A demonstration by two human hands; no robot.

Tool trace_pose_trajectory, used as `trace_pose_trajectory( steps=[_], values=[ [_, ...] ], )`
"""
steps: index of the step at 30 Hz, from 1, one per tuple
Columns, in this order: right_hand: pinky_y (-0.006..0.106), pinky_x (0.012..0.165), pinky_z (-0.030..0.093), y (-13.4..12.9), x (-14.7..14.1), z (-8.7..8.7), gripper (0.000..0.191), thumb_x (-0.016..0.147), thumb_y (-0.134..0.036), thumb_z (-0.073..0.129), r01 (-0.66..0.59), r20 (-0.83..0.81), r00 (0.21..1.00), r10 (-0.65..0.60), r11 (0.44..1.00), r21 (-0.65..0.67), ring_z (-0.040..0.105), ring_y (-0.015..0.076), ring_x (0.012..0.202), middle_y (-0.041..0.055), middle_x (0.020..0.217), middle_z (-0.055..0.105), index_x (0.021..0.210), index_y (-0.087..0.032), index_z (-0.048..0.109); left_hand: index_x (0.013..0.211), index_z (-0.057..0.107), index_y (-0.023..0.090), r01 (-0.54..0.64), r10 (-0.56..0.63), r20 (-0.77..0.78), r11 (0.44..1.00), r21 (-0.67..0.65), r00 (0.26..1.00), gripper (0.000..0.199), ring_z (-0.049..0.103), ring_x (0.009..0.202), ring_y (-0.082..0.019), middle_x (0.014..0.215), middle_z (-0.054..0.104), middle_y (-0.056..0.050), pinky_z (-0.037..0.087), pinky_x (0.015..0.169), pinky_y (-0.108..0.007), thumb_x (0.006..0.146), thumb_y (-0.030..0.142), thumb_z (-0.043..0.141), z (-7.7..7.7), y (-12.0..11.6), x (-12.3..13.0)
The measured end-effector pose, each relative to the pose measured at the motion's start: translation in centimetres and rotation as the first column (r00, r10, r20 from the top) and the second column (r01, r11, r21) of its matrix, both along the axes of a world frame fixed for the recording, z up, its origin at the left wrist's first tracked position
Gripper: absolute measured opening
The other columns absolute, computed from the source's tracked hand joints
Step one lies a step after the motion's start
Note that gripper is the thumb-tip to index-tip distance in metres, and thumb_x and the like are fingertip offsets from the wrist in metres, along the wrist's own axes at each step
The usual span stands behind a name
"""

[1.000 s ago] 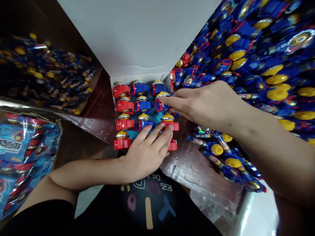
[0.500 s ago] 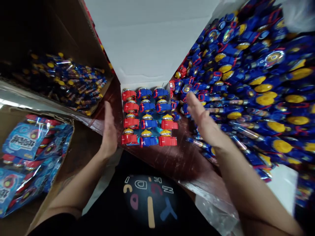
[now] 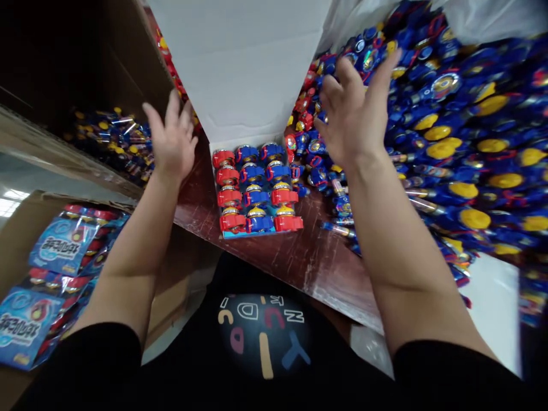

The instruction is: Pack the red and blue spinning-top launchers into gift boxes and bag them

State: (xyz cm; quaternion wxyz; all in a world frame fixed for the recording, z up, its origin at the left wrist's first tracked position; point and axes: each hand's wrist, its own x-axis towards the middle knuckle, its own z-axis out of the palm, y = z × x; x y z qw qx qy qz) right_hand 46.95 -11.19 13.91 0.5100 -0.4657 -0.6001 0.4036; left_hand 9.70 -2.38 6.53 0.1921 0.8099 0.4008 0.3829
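A shallow box (image 3: 256, 233) on the dark red table holds rows of red and blue watch-like toys (image 3: 257, 197), with its white lid (image 3: 248, 74) raised behind them. My left hand (image 3: 171, 137) is held up left of the lid, fingers spread, with nothing in it. On the other side, my right hand (image 3: 353, 114) is raised over the edge of a big pile of blue toys (image 3: 440, 149), its fingers apart and holding nothing. Neither hand touches the box of toys.
A cardboard carton (image 3: 107, 51) at the left holds many small tubes (image 3: 124, 137) with yellow ends. Below it, another carton holds blue printed packs (image 3: 62, 245). Red toys (image 3: 303, 108) lie beside the lid. A white sheet (image 3: 492, 314) lies at the lower right.
Both my hands have moved up and forward from beside the toy box, and their fingers have spread. The front row of toys now sits more evenly inside the box's front edge.
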Motion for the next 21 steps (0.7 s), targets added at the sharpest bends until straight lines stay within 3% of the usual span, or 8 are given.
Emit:
trace_pose_trajectory(
  steps=[3, 6, 8, 10, 12, 14, 17, 21],
  values=[
    [0.057, 0.124, 0.042, -1.2, -0.4, 1.8, 0.089, 0.107, -0.061, -0.015, -0.019, -0.070, 0.997, 0.016, 0.999, -0.033, 0.043, 0.0233, 0.158, 0.0087, 0.169, 0.049, 0.165, -0.022, 0.039, 0.159, 0.039, 0.022, -0.033, 0.071, 0.159, 0.973, -0.228, 0.985, 0.124, 0.055, 0.131, -0.019, 0.158, 0.060, 0.000, 0.047, 0.111, -0.040, 0.080, 0.096, -0.022, 3.7, -2.6, 3.0],
    [0.049, 0.110, 0.054, -6.6, 1.5, -0.1, 0.063, 0.100, -0.077, 0.056, 0.031, 0.264, 0.965, -0.008, 0.996, -0.083, 0.066, 0.0284, 0.126, 0.0106, 0.132, 0.074, 0.121, -0.020, 0.072, 0.115, 0.073, 0.022, -0.086, 0.106, 0.046, 0.945, -0.316, 0.993, 0.084, 0.065, 0.113, -0.023, 0.126, 0.077, -0.006, 0.052, 0.094, -0.037, 0.090, 0.095, 0.042, 4.6, -10.7, 3.1],
    [0.044, 0.094, 0.059, -10.1, 3.2, -1.6, 0.054, 0.086, -0.069, 0.081, -0.165, 0.417, 0.868, 0.268, 0.950, -0.266, 0.072, 0.0261, 0.103, 0.0086, 0.111, 0.078, 0.109, -0.021, 0.074, 0.101, 0.076, 0.021, -0.022, -0.034, -0.098, 0.854, -0.520, 0.995, 0.055, 0.069, 0.094, -0.022, 0.105, 0.080, -0.005, 0.053, 0.080, -0.034, 0.086, 0.073, 0.074, 4.6, -15.5, 2.1],
    [0.040, 0.081, 0.060, -11.9, 4.2, -2.3, 0.048, 0.084, -0.062, 0.085, -0.305, 0.368, 0.815, 0.447, 0.872, -0.383, 0.072, 0.0232, 0.089, 0.0069, 0.100, 0.078, 0.107, -0.022, 0.074, 0.094, 0.075, 0.021, 0.022, -0.152, -0.141, 0.753, -0.658, 0.978, 0.039, 0.068, 0.080, -0.020, 0.090, 0.077, -0.003, 0.051, 0.071, -0.031, 0.084, 0.058, 0.082, 4.7, -18.0, 1.2],
    [0.038, 0.072, 0.056, -11.7, 4.2, -2.7, 0.044, 0.084, -0.059, 0.086, -0.293, 0.300, 0.866, 0.400, 0.892, -0.345, 0.070, 0.0209, 0.079, 0.0049, 0.091, 0.075, 0.103, -0.023, 0.070, 0.088, 0.071, 0.022, -0.013, -0.079, -0.141, 0.832, -0.555, 0.987, 0.035, 0.065, 0.079, -0.019, 0.084, 0.071, -0.002, 0.050, 0.071, -0.032, 0.085, 0.054, 0.083, 4.8, -18.2, 1.1],
    [0.038, 0.068, 0.052, -10.4, 3.4, -3.4, 0.041, 0.082, -0.056, 0.088, -0.178, 0.344, 0.907, 0.245, 0.960, -0.216, 0.065, 0.0196, 0.072, 0.0026, 0.083, 0.071, 0.097, -0.024, 0.067, 0.084, 0.065, 0.022, -0.136, 0.099, -0.154, 0.958, -0.251, 0.983, 0.038, 0.063, 0.088, -0.022, 0.084, 0.066, -0.002, 0.051, 0.083, -0.037, 0.084, 0.054, 0.085, 4.6, -17.2, 1.5],
    [0.039, 0.070, 0.048, -8.5, 2.4, -5.4, 0.029, 0.085, -0.048, 0.081, -0.054, 0.554, 0.832, 0.026, 0.998, 0.035, 0.063, 0.0217, 0.074, 0.0033, 0.083, 0.070, 0.089, -0.025, 0.063, 0.078, 0.058, 0.021, -0.220, 0.231, -0.210, 0.973, 0.072, 0.950, 0.042, 0.060, 0.102, -0.026, 0.084, 0.062, -0.003, 0.046, 0.104, -0.048, 0.088, 0.052, 0.084, 3.4, -15.9, 2.1],
    [0.036, 0.067, 0.043, -8.2, 2.2, -8.6, 0.021, 0.088, -0.039, 0.072, -0.095, 0.727, 0.684, -0.054, 0.982, 0.163, 0.065, 0.0238, 0.078, 0.0062, 0.087, 0.070, 0.088, -0.023, 0.060, 0.074, 0.056, 0.021, -0.180, 0.222, -0.290, 0.970, 0.165, 0.931, 0.044, 0.058, 0.102, -0.028, 0.081, 0.062, -0.004, 0.042, 0.104, -0.050, 0.094, 0.052, 0.078, 0.5, -16.0, 2.0]
  ],
)
